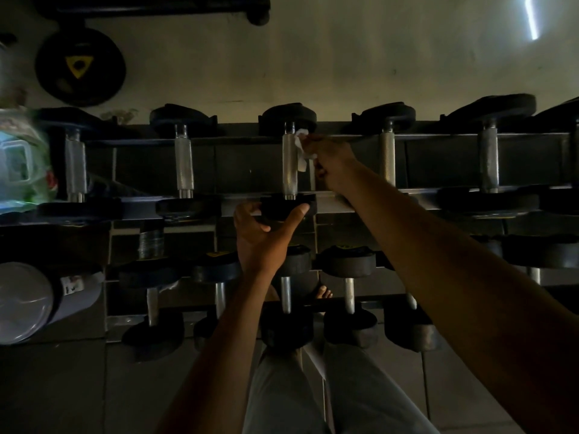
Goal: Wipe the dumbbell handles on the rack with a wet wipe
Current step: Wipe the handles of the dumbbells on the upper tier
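The rack [369, 202] runs across the middle of the frame, its upper row carrying five dumbbells set front to back. The one under attention sits at centre, its handle [289, 164] a knurled metal bar between two dark end weights.

The right hand [330, 164], just right of centre, has its fingers curled round a white wipe [301, 148] and holds it against the right side of that handle, near its far end. Part of the wipe hangs loose below the fingers.

The left hand [266, 236], below centre, grips the near end weight [286, 208], thumb on its right side and fingers curled over its left.

Handling, as judged: the dumbbell is heavy and rigid and will not shift under wiping pressure, so the steadying grip serves mainly to stop it rolling. The knurling gives friction and is likely to snag or shred a thin damp wipe. The wipe is soft, light and limp; it is best wrapped round the bar and gripped through, not pinched at a corner.

The neighbouring handles to left and right stand untouched at present. Lighting is poor; surface cleanliness cannot be judged.
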Demonstrator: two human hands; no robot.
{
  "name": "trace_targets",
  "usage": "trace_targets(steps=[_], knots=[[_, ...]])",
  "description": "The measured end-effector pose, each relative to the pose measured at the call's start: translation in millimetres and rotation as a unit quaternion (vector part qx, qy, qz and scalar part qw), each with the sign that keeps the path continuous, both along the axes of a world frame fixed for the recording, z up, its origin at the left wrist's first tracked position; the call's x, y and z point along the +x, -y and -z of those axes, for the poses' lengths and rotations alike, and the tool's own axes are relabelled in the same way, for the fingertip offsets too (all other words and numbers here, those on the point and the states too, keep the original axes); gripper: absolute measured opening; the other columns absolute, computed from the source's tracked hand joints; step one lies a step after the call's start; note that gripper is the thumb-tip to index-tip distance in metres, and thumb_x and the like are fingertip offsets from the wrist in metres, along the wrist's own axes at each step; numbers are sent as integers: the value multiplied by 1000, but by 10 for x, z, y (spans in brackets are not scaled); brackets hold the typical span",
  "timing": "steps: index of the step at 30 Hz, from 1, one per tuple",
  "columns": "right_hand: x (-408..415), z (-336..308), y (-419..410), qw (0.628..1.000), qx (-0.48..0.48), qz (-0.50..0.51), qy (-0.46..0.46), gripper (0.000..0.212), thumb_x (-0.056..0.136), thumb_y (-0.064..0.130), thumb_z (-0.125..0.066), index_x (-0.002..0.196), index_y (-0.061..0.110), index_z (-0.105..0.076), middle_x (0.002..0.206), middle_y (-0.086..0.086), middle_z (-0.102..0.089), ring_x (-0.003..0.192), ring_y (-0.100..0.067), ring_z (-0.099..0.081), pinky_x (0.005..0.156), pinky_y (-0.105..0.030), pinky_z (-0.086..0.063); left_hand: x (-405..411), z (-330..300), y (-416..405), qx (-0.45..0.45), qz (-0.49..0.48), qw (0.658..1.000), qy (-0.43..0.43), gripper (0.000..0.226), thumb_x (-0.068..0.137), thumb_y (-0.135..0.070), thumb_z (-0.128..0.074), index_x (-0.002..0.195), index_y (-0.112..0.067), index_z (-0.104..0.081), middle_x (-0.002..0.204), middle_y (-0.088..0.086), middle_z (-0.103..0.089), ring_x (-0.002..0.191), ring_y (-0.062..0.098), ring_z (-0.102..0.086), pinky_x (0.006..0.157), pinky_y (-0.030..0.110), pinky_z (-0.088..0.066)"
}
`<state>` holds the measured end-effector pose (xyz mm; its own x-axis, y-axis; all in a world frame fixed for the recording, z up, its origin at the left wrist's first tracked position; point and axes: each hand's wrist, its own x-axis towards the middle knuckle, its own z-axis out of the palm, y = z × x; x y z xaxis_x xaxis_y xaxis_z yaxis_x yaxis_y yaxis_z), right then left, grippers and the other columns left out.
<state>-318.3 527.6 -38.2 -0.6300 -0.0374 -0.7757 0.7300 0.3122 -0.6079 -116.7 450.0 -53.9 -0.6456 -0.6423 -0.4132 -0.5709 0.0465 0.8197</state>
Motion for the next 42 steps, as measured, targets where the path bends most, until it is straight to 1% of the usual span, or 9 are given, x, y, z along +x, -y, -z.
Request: trace_targets(steps=[2,5,8,12,16,21,31,37,42], knots=[[48,25,-8,999,-18,4,-47,29,91,34,-76,118,22,-71,106,4,-69,88,-10,-66,68,-25,-52,-5,-4,5,-5,3,1000,3,88,66,-79,-86,132,-33,-49,130,-11,-56,98,4,-67,64,13,-52],[110,82,-73,966,40,-78,-245,24,90,42,-76,110,28,-76,102,12,-75,94,-1,-71,85,-28,-60,-12,8,13,-9,5,1000,4,90,66,-79,-86,133,-31,-50,130,-10,-58,94,4,-68,57,6,-48],[120,15,-87,830,158,-250,-474,24,96,43,-67,117,33,-73,110,11,-76,95,0,-69,82,-21,-57,-7,45,14,-6,0,1000,1,92,65,-81,-87,134,-32,-50,131,-10,-59,95,4,-68,64,12,-53],[-45,-171,40,641,266,-458,-556,30,106,44,-50,127,33,-68,107,0,-74,87,-13,-67,73,-26,-44,1,104,-12,1,-16,1000,-8,91,60,-86,-86,128,-39,-48,131,-10,-60,101,7,-71,76,35,-66],[-106,-215,131,554,274,-532,-579,26,104,33,-55,127,28,-65,113,-4,-70,98,-20,-68,76,-31,-50,3,103,-10,4,-14,1000,-5,93,59,-86,-86,129,-39,-49,131,-12,-56,107,10,-69,80,35,-65],[-138,-279,273,572,247,-569,-536,14,101,27,-59,110,23,-68,104,-1,-70,96,-19,-68,77,-29,-44,1,128,-8,9,-23,1000,-5,95,59,-82,-89,131,-33,-52,128,-14,-56,111,6,-65,86,39,-65],[-95,-351,338,599,229,-666,-382,25,94,26,-71,119,24,-70,114,2,-70,103,-13,-61,85,-27,-41,11,105,31,19,4,1000,4,93,65,-80,-88,136,-35,-48,131,-15,-54,112,5,-62,83,29,-59],[135,-332,389,567,223,-741,-282,26,97,40,-66,120,29,-67,107,4,-63,100,-15,-58,82,-29,-45,10,112,52,14,-5,1000,3,89,60,-83,-88,126,-35,-52,127,-15,-59,109,8,-67,81,29,-60],[231,-302,414,542,248,-756,-270,31,95,19,-66,124,31,-66,102,4,-61,90,-14,-58,72,-26,-42,5,114,76,17,1,1000,1,89,58,-82,-89,123,-34,-54,125,-14,-60,107,1,-64,75,20,-52]])
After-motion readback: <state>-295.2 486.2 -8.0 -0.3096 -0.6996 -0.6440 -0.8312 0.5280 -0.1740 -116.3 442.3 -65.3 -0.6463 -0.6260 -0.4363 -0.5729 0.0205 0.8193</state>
